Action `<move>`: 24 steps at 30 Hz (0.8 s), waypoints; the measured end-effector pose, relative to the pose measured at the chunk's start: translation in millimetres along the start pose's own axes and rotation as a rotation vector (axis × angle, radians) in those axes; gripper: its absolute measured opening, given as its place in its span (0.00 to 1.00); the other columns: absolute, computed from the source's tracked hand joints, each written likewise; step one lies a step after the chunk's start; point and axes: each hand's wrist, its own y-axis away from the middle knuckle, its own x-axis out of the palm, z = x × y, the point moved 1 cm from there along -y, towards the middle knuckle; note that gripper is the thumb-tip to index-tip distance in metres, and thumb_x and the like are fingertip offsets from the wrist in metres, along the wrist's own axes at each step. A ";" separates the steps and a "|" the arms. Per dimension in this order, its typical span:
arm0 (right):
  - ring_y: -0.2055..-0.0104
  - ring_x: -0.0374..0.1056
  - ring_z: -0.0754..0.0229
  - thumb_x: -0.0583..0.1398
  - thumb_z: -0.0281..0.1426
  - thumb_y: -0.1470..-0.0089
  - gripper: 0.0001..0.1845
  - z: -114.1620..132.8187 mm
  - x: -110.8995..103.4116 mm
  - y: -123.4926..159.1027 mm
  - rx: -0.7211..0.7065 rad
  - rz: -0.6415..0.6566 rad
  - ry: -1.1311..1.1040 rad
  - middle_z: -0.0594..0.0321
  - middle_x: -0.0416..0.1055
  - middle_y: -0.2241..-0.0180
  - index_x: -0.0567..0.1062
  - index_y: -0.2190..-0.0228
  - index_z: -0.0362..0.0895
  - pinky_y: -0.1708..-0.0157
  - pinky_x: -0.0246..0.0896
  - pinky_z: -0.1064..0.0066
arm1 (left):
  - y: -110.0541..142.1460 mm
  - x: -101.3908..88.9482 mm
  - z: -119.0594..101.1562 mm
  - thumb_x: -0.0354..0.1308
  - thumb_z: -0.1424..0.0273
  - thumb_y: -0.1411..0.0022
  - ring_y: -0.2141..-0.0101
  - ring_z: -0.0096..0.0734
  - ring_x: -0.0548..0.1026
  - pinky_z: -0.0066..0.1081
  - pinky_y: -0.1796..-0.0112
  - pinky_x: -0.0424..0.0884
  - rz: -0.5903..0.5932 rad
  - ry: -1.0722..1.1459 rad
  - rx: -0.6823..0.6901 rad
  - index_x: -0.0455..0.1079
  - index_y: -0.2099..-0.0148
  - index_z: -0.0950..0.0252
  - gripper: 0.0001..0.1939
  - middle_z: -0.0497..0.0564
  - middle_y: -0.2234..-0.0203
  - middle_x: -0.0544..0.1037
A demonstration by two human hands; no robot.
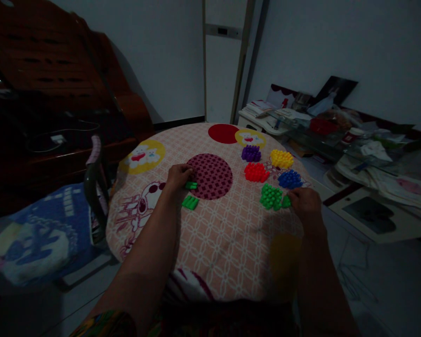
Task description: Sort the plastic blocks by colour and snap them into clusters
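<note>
My left hand [178, 177] rests over the left part of the table with its fingers curled together. A small green plastic piece [191, 186] with finger-like ridges sticks out from under those fingers. Just nearer to me lies another flat green ridged piece [190, 202]. On the right, my right hand [306, 202] pinches a green plastic piece [286, 201] at the edge of a green cluster of knobbed pieces [271, 196]. Beyond it sit blue [290, 179], red [256, 172], yellow [281, 159] and purple [251, 153] clusters. Fingertips of both hands are partly hidden.
A patterned cloth covers the round table [224, 248]. To the left stands a chair [97, 187] with a blue cover, before a dark wooden bench [52, 70]. A cluttered glass-topped cabinet [301, 128] runs along the right wall.
</note>
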 end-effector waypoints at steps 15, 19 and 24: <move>0.69 0.70 0.51 0.54 0.32 0.40 0.17 14.8 -12.0 -1.3 0.063 -0.018 0.025 0.45 0.77 0.70 0.82 0.68 0.38 0.67 0.53 0.64 | -5.1 0.1 6.1 0.62 0.69 0.51 0.74 0.35 0.76 0.29 0.71 0.73 -0.007 0.013 -0.037 0.78 0.68 0.65 0.08 0.51 0.78 0.79; 0.71 0.68 0.54 0.53 0.36 0.38 0.18 57.1 -21.7 8.7 -0.053 -0.164 -0.199 0.50 0.76 0.72 0.80 0.68 0.40 0.68 0.55 0.66 | -6.0 2.6 6.6 0.59 0.70 0.51 0.76 0.32 0.75 0.29 0.71 0.73 0.004 0.092 -0.070 0.77 0.69 0.66 0.07 0.50 0.80 0.78; 0.64 0.71 0.56 0.54 0.29 0.38 0.13 157.4 -9.2 30.0 -0.419 0.054 -0.497 0.53 0.77 0.66 0.78 0.67 0.42 0.61 0.59 0.67 | -5.9 0.9 10.1 0.57 0.70 0.49 0.77 0.29 0.75 0.29 0.71 0.74 -0.055 0.141 -0.047 0.76 0.67 0.66 0.08 0.50 0.78 0.78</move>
